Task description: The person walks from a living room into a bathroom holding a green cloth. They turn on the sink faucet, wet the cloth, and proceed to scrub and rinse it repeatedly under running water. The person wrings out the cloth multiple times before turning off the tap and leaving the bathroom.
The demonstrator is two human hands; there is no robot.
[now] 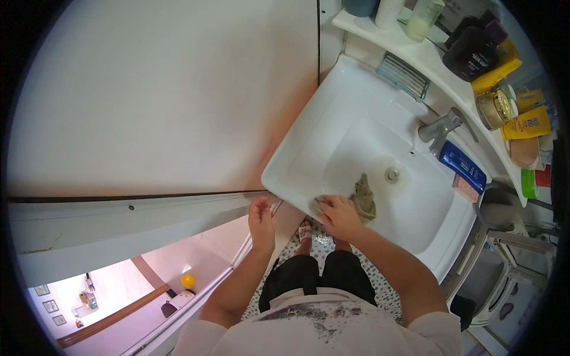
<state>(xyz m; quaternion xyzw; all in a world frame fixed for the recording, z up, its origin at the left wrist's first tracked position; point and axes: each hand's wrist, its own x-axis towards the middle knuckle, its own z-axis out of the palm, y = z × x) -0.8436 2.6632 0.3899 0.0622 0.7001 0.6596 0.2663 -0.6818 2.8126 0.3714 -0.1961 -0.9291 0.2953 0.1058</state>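
Observation:
At the near edge of the white sink (pixel 341 157), my right hand (pixel 341 217) presses down with its fingers closed over a grey-green cloth (pixel 316 206). Just beyond that hand, a crumpled olive cloth (pixel 364 199) lies inside the basin; whether the two pieces are joined is hidden by my hand. My left hand (pixel 261 225) hovers off the sink's left corner, close to the white panel's lower edge. Its fingers are curled in, and nothing shows between them.
A metal faucet (pixel 440 128) stands at the sink's back right, beside a blue bottle (pixel 462 165) and a pinkish bar (pixel 465 188). Above, a white shelf (pixel 433 62) carries several bottles and tubes. A slatted soap dish (pixel 404 75) sits behind the basin. A white panel (pixel 160 101) borders the left.

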